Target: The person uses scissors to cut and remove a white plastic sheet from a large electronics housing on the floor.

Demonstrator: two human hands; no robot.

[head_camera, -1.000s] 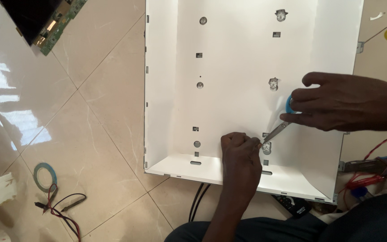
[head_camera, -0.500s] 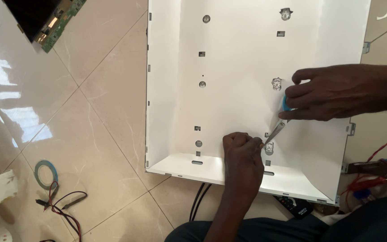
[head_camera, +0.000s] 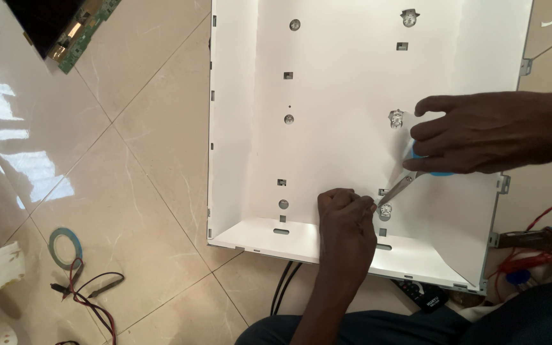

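Right hand (head_camera: 490, 131) closed on the blue-handled screwdriver (head_camera: 398, 188), left hand (head_camera: 346, 211) pinching by its tip; I'd keep it square to the white panel (head_camera: 346, 70).

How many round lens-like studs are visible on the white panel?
6: top centre, top right, middle, beside right hand, lower left, at screwdriver tip. Hands may hide more.

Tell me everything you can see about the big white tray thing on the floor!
The white panel is a wide, shallow tray, seemingly thin painted metal, lying flat on the tiled floor with low raised sides. Its face carries small round lens-like studs, little square slots and oval holes along the near wall. The left hand rests on it near a stud, and the right hand hovers over it with a blue-handled tool pointing at that spot.
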